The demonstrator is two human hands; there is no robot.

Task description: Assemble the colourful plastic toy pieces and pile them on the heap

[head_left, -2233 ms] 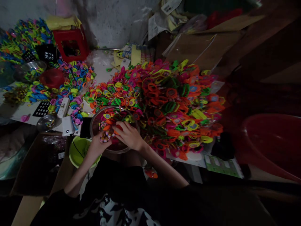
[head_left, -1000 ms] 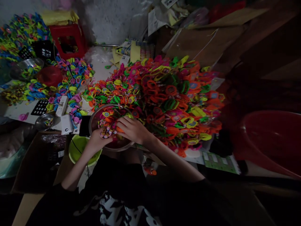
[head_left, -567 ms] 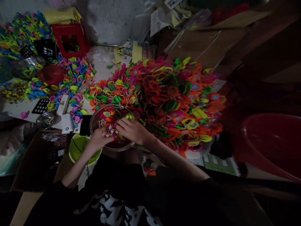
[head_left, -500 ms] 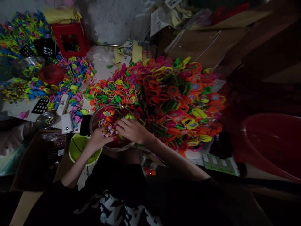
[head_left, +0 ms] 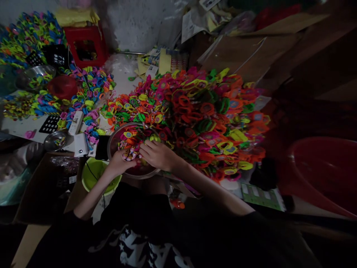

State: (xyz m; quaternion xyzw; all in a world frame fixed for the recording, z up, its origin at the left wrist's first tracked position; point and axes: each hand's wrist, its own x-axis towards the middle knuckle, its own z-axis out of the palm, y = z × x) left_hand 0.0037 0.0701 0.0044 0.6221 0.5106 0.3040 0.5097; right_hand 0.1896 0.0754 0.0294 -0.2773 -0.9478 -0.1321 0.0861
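Observation:
Both hands work over a metal bowl (head_left: 109, 143) in front of my lap, which contains brightly coloured plastic toy watches (head_left: 128, 134). My left hand (head_left: 118, 163) is closed around several small pink-and-yellow toy figures (head_left: 128, 153) at the bowl's near left side. Close beside it, my right hand (head_left: 157, 154) has its fingers bent and pressed together over the bowl. Whatever is between those fingertips is hidden; a yellow-green piece (head_left: 153, 138) shows just behind them. Right of the bowl rises a large heap of orange, pink, green and yellow toy watches (head_left: 208, 108).
A lime-green basin (head_left: 90, 175) stands below the table at left. Beside the bowl lie a black phone-like slab (head_left: 103, 147), a white power bank (head_left: 80, 145) and a power strip (head_left: 76, 123). A red stool (head_left: 102, 44) stands behind, and a large red tub (head_left: 320, 160) at right.
The view has shifted slightly, moving the scene a little to the right. Both hands stay together over the bowl, with only slight finger movement.

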